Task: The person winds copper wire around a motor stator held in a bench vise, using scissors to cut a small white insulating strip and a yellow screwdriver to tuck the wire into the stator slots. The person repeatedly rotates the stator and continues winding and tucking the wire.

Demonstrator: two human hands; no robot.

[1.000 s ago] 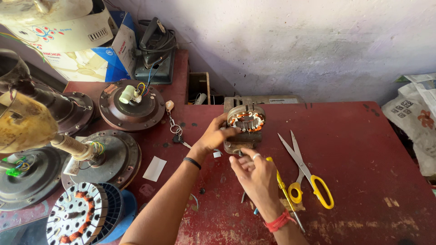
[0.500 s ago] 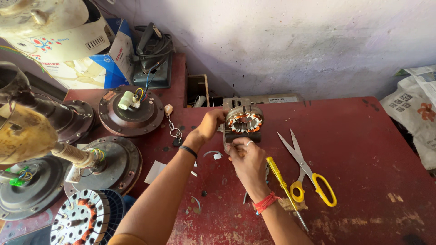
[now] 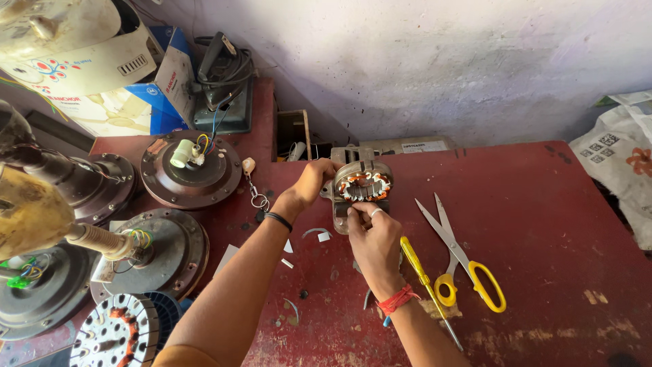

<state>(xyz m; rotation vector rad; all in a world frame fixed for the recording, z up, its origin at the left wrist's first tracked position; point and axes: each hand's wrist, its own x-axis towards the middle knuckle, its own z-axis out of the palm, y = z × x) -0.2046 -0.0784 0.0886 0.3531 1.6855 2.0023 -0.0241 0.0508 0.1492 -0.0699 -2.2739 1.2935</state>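
A grey metal motor stator [image 3: 363, 185] with copper windings stands on the red table [image 3: 543, 224]. My left hand [image 3: 314, 178] grips its left side. My right hand [image 3: 370, 234], with a ring and a red wrist thread, pinches at the stator's front lower edge; what its fingertips hold is too small to tell. Yellow-handled scissors [image 3: 465, 261] lie open just right of my right hand, and a yellow-handled screwdriver [image 3: 422, 277] lies beside my right wrist.
Brown ceiling-fan motor housings [image 3: 190, 170] with wires sit at the left, with a wound stator disc [image 3: 119, 333] at the bottom left. A key ring [image 3: 255, 194] and white paper scraps [image 3: 316, 234] lie near my left arm. Cardboard boxes [image 3: 102, 75] stand at the back left.
My right hand has moved up from the table to the stator's front edge. The left hand stays on the stator's left side.
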